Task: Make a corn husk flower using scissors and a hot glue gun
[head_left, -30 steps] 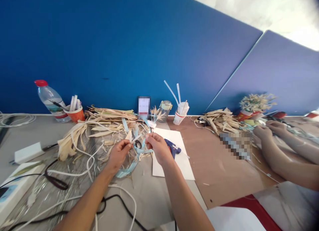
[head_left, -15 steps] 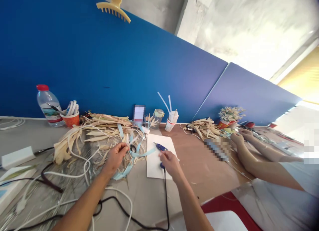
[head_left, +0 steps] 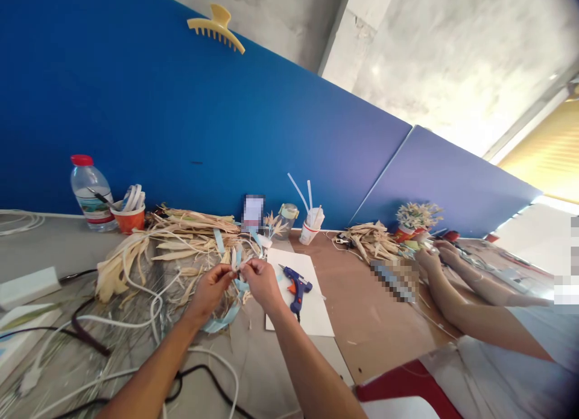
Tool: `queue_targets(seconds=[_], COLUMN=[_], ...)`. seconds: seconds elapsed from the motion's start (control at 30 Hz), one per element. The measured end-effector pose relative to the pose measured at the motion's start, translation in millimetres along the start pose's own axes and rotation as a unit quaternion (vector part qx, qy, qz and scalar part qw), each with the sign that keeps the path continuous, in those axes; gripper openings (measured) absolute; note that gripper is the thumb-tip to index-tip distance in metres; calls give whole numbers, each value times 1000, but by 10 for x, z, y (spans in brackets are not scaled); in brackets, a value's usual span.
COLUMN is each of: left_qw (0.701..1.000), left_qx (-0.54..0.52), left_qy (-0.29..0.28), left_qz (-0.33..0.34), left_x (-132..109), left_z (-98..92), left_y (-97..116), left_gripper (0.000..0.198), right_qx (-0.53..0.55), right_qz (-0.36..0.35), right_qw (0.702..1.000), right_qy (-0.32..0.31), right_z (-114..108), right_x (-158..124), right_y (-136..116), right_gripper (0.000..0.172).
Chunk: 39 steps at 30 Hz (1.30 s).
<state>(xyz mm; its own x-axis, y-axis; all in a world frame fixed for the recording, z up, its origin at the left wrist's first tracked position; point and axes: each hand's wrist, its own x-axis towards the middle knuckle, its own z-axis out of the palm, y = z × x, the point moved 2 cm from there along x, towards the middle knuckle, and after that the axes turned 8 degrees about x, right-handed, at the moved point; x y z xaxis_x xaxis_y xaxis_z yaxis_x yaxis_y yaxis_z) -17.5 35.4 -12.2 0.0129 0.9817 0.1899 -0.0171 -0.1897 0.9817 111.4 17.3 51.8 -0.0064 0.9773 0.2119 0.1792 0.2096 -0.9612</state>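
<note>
The pale piece is sitting in the pinching grip of the left hand. The right hand, having left the glue gun, is now meeting it, presumably making the work two-handed; what its grip is holding, I cannot tell. The glue gun is lying on white paper toward four o'clock; husks are lying toward eleven.

From where I stand, a deep-blue partition panel fills ten o'clock, its bluish-purple neighbour joining it near three. Above them, raw concrete spans one to two o'clock, crossed by a pale beam. Bright light washes in towards three, beside a ribbed yellow surface. The bench runs brown at five, grey around seven.
</note>
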Motion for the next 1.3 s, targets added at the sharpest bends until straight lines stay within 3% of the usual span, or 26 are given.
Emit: queue_targets(seconds=[0.43,0.83,1.3], left_qw=[999,995,997], left_qx=[36,93,72], left_qy=[4,8,8], left_qz=[2,38,-2], left_x=[-41,-52,-91], left_z=[44,31,40], left_y=[58,29,171], left_gripper=[27,20,23], right_qx=[27,112,154], right_qz=[38,36,44], right_qw=[996,987,985], right_qy=[80,110,64], right_z=[-8,78,-20], right_x=[-14,-22,-55], right_y=[94,266,154], right_gripper=[22,22,22])
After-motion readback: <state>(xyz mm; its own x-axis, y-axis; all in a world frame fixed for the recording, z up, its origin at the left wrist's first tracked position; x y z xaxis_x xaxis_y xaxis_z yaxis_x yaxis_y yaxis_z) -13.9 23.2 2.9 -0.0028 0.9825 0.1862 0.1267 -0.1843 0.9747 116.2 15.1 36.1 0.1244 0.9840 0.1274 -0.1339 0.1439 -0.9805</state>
